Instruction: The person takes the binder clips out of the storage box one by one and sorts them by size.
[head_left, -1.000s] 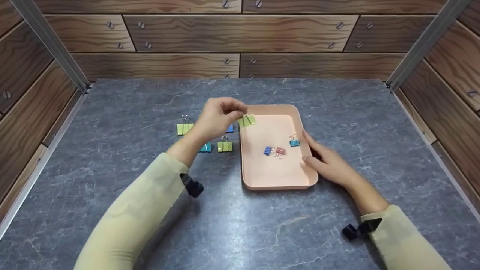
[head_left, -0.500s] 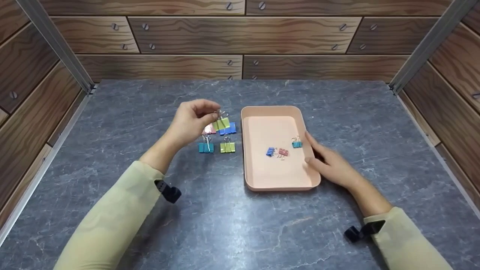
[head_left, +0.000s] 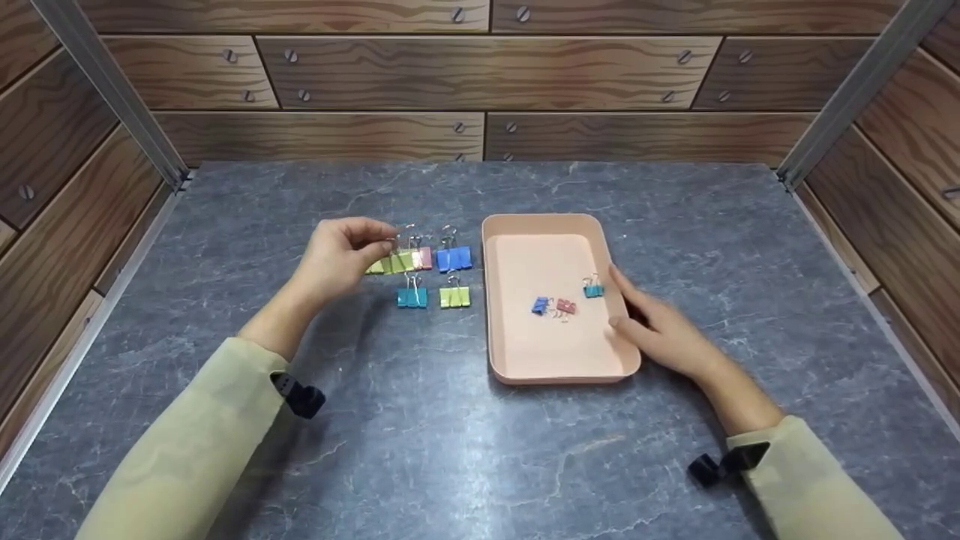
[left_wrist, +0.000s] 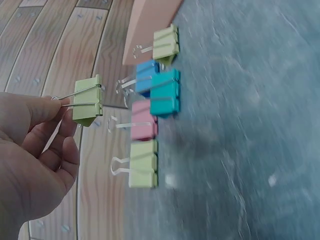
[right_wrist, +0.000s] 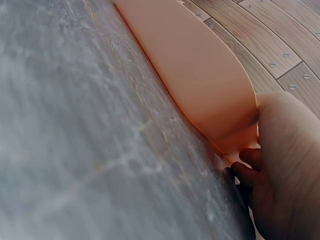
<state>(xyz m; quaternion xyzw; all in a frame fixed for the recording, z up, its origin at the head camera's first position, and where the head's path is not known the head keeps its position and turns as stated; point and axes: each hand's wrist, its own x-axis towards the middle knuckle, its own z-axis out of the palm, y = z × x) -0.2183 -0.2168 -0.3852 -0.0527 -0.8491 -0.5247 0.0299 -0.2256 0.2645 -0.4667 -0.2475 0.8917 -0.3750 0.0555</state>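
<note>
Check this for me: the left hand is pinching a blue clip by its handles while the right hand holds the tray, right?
Not quite: the clip is green, not blue, as the left wrist view shows. The left hand pinches a green clip by its handles while the right hand holds the tray.

A back wall (head_left: 487,75) of brown wood-grain planks, dotted with slotted screw heads (head_left: 291,55), rises behind a blue-grey, marble-veined worktop (head_left: 375,420). Matching planked walls flank it on the left (head_left: 60,195) and right (head_left: 885,202). Grey metal posts (head_left: 112,90) stand in both far corners. A pale glare (head_left: 465,442) brightens the worktop's near middle.
</note>
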